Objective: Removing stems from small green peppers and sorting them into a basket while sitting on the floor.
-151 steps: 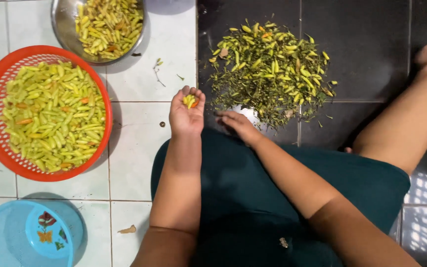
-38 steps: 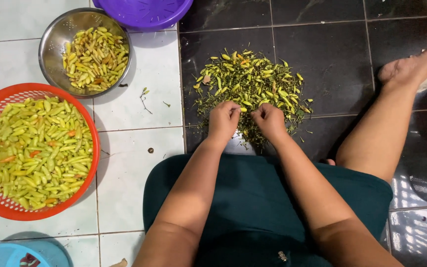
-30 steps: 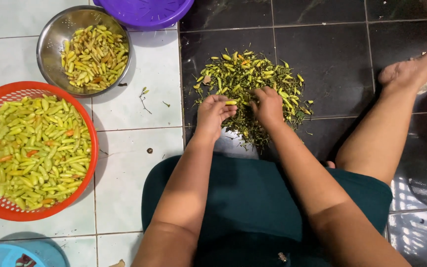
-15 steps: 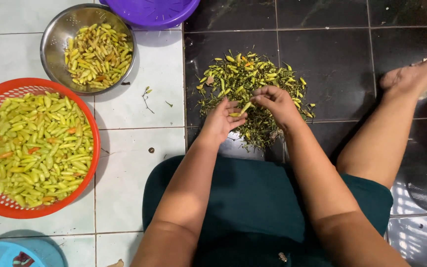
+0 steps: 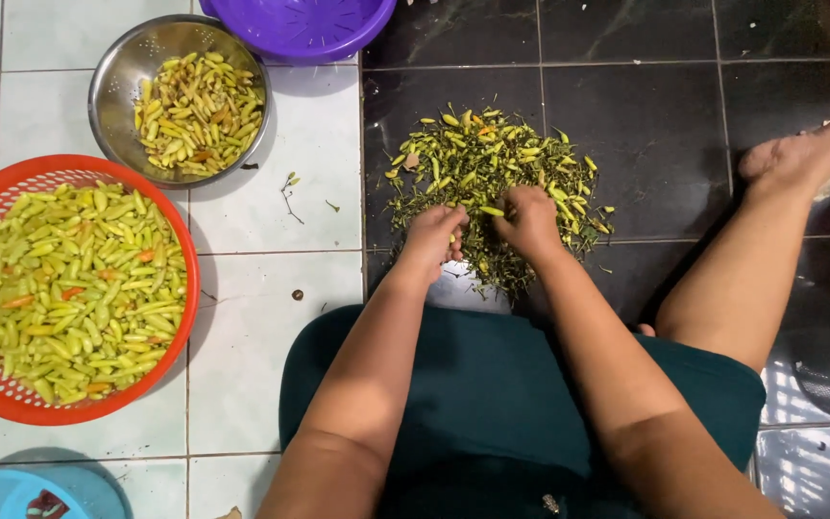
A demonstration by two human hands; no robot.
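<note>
Head view: chili pile [image 5: 492, 168] under fingers [image 5: 511, 207]

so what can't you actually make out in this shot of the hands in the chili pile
- Head view: whether the left hand or right hand grips a chili; the fingers curl down into the chili pile.
- Purple basket: cut off by the top edge, contents unseen.
- Blue lid: cut off by the bottom edge.
- Small stem bits on the white tile: too small to identify.

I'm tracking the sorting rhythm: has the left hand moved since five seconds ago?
Yes. The left hand was raised over the white tiles beside the chili pile; now it rests at the pile's near edge, beside the right hand.
</note>
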